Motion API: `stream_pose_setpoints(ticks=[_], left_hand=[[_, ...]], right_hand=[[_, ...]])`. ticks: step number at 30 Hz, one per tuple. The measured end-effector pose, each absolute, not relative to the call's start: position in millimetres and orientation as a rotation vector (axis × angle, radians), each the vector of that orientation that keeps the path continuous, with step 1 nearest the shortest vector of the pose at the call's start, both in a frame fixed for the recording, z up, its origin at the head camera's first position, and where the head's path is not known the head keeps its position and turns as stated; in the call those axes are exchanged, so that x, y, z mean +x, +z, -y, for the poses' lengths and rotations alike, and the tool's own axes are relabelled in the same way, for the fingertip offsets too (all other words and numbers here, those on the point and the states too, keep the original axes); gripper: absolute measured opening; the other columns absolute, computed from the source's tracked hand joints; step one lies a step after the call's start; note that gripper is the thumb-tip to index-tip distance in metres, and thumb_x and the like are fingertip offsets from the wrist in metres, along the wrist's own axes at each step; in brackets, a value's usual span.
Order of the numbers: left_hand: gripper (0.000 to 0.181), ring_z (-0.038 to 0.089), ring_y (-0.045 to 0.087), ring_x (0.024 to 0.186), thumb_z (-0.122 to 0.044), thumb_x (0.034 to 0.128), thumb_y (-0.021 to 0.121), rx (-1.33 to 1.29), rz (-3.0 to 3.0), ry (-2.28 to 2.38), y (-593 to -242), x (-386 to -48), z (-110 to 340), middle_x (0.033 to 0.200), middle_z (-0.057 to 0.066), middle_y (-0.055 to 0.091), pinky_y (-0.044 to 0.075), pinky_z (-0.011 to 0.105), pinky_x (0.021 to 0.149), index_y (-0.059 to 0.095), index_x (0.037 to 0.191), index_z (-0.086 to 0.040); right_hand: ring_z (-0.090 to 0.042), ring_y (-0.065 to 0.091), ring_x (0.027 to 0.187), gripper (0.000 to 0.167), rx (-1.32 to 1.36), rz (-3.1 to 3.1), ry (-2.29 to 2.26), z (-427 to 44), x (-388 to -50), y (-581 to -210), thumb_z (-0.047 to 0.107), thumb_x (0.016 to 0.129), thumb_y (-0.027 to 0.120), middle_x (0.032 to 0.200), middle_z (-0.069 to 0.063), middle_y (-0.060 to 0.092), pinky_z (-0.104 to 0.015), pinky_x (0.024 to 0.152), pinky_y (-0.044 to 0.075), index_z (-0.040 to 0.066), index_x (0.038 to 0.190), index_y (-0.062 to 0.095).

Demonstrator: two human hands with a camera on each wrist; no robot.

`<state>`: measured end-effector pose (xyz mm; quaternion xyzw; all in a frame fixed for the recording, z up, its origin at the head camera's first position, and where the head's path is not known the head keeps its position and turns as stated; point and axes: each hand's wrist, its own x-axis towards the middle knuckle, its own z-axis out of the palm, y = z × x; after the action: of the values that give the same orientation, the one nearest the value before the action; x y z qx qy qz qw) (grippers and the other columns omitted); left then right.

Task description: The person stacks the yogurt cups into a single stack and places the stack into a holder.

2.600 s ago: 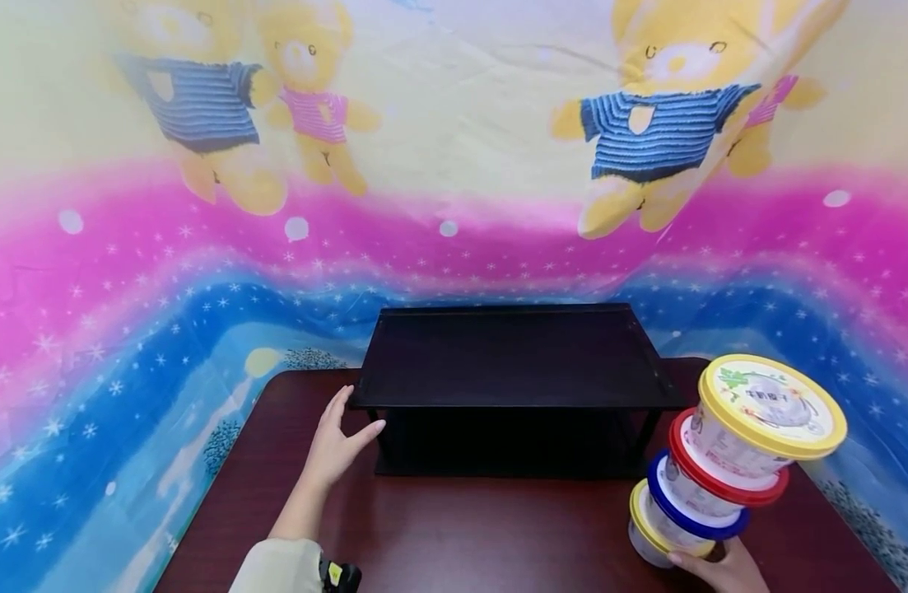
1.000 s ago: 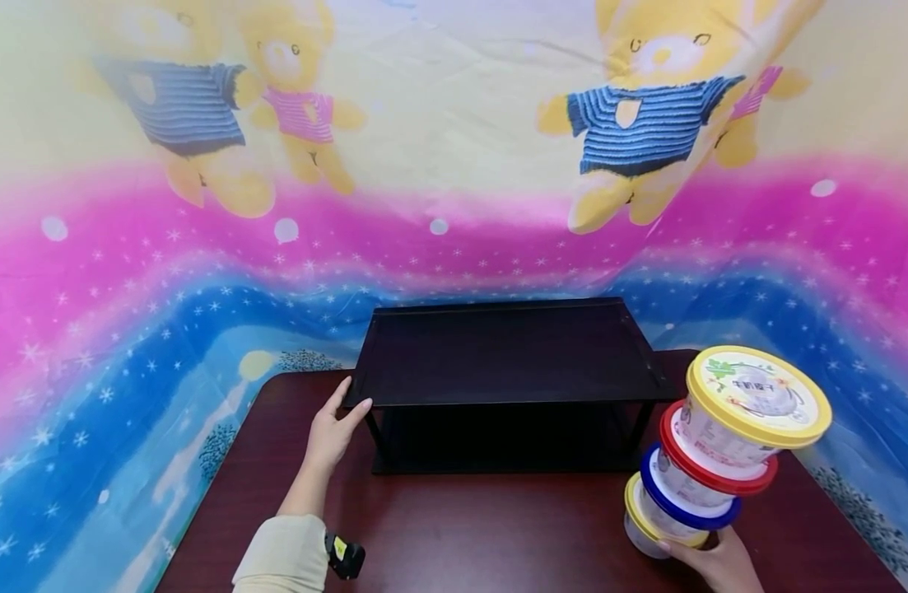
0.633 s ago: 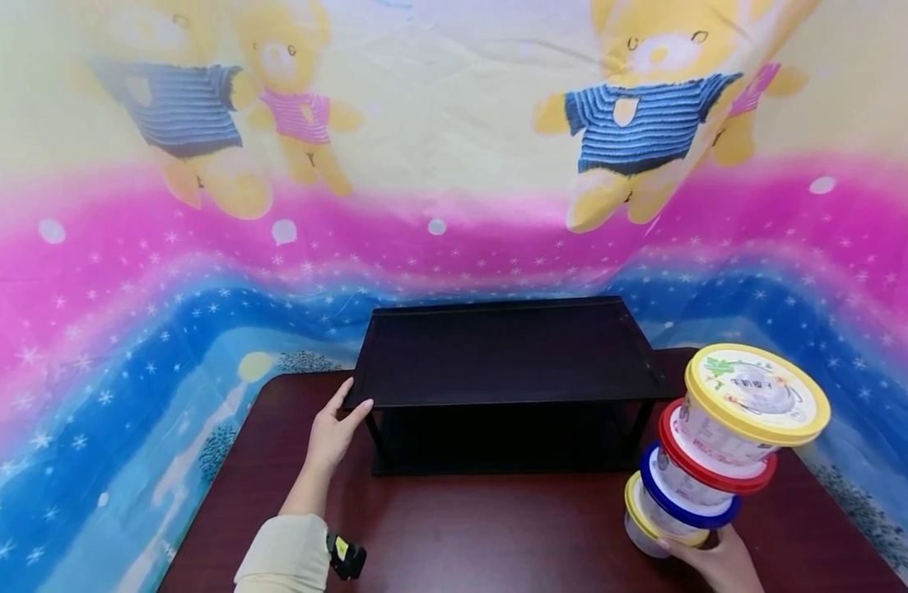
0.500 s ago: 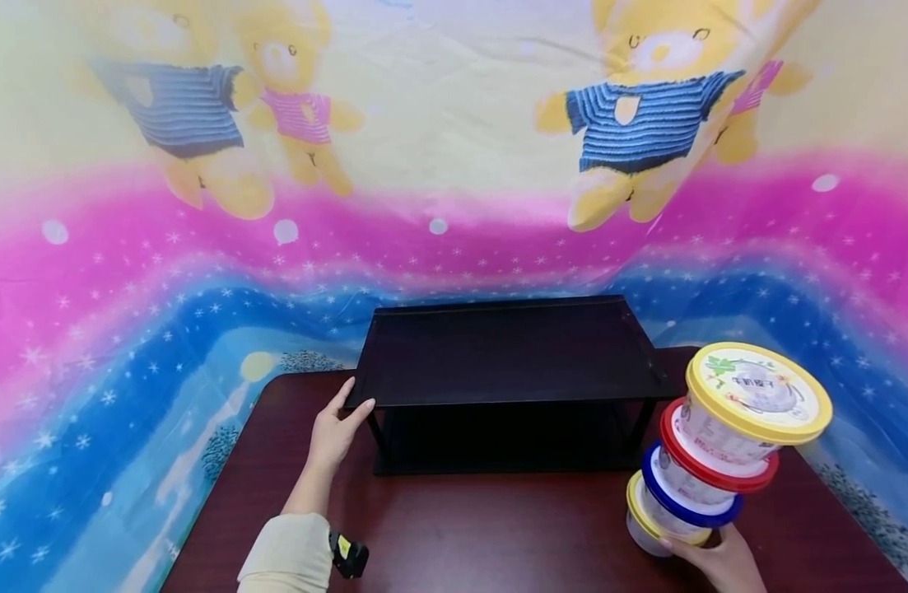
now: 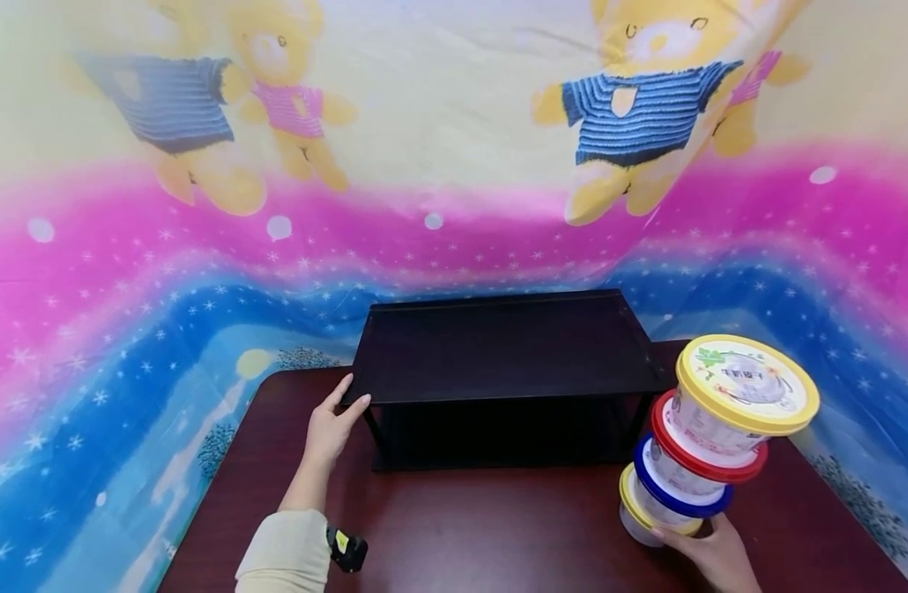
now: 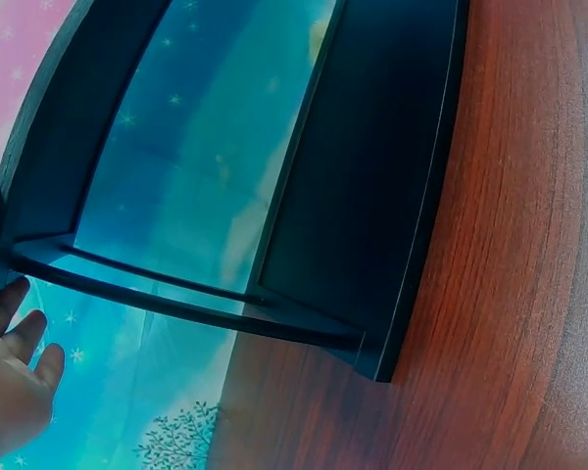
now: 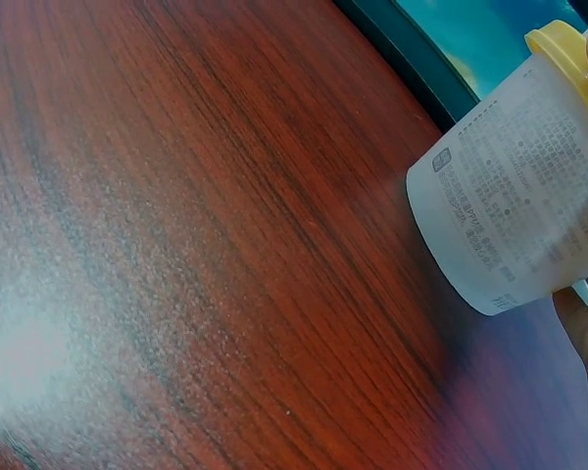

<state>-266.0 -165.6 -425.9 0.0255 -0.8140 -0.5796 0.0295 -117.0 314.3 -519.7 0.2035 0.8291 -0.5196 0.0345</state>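
A black two-tier shelf (image 5: pixel 498 350) stands on the dark red-brown table. My left hand (image 5: pixel 329 432) grips its left front corner, with the thumb at the front edge; in the left wrist view, curled fingers (image 6: pixel 24 338) lie just beneath the top board. To the right rises a leaning stack of lidded plastic tubs: a yellow-lidded tub (image 5: pixel 750 387) on top, then a red-lidded tub (image 5: pixel 709 441), a blue-lidded tub (image 5: pixel 679 482) and a smaller yellow-lidded tub (image 5: pixel 639 519) lowest. My right hand (image 5: pixel 716 552) holds the stack low down, its thumb against the lowest tub. The hand hides part of that tub.
Bare table surface (image 5: pixel 483 527) shows in front of the shelf. A cloth backdrop (image 5: pixel 454 189) printed with bears hangs behind and at both sides. A black device (image 5: pixel 347 550) is strapped at my left wrist.
My left hand has come in from just beside the shelf and taken hold of its corner. The right hand still holds the tub stack. The head view has shifted slightly.
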Motion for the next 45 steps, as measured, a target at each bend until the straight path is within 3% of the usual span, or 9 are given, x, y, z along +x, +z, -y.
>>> stream_pose_setpoints(ticks=[14,29,36,45], left_hand=[[0.069,0.025,0.027,0.122,-0.047,0.0755,0.059,0.104,2.521,-1.77,-426.1,-266.6,166.8,0.135,0.011,0.031,0.028,0.043,0.093,0.033,0.134,-0.023],[0.069,0.024,0.029,0.121,-0.048,0.0744,0.06,0.096,2.5,-1.775,-425.9,-269.7,166.4,0.134,0.011,0.033,0.029,0.041,0.092,0.034,0.134,-0.024],[0.069,0.022,0.032,0.119,-0.047,0.0746,0.06,0.09,2.482,-1.768,-424.9,-268.6,165.0,0.132,0.012,0.035,0.033,0.035,0.085,0.034,0.134,-0.022],[0.071,0.021,0.039,0.109,-0.05,0.0743,0.059,0.092,2.507,-1.713,-429.4,-267.2,164.8,0.131,0.012,0.038,0.032,0.031,0.07,0.034,0.134,-0.02]], right_hand=[[-0.037,0.032,0.111,0.091,0.634,-2.587,-1.623,-310.4,-116.5,-518.6,0.036,0.071,0.069,0.128,-0.027,0.029,-0.05,0.089,0.026,-0.002,0.134,0.015],[-0.033,0.041,0.104,0.086,0.62,-2.707,-1.537,-301.5,-116.6,-503.6,0.038,0.07,0.069,0.123,-0.027,0.037,-0.04,0.079,0.039,-0.003,0.13,0.023],[-0.035,0.041,0.105,0.084,0.556,-2.717,-1.512,-296.1,-118.2,-484.5,0.038,0.071,0.069,0.123,-0.027,0.037,-0.043,0.079,0.039,-0.003,0.129,0.023],[-0.033,0.043,0.102,0.078,0.393,-2.753,-1.584,-280.5,-122.9,-458.4,0.033,0.071,0.07,0.121,-0.023,0.041,-0.038,0.075,0.044,0.001,0.129,0.027]])
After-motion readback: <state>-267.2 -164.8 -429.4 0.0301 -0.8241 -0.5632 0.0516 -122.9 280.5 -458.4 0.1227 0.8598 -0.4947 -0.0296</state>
